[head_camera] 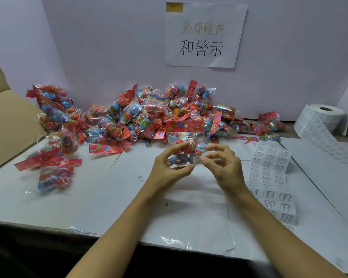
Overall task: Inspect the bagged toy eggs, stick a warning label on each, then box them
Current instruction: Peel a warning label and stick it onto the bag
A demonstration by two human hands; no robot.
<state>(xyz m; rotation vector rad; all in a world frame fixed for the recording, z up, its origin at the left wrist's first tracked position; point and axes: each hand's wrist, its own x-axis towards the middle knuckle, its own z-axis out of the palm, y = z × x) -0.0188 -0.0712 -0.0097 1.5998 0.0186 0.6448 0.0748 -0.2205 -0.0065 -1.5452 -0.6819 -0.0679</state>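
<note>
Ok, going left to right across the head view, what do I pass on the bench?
Cardboard box → small group of bags → left hand → held bag → right hand → label sheet → label roll. The big pile spans the back, so I left it out.

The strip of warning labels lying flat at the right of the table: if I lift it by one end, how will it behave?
The strip of warning labels will probably hang floppy, since it already bends and waves where it trails from the roll. It looks thin, so likely very light. Its glossy backing may slide easily on the table.
</note>
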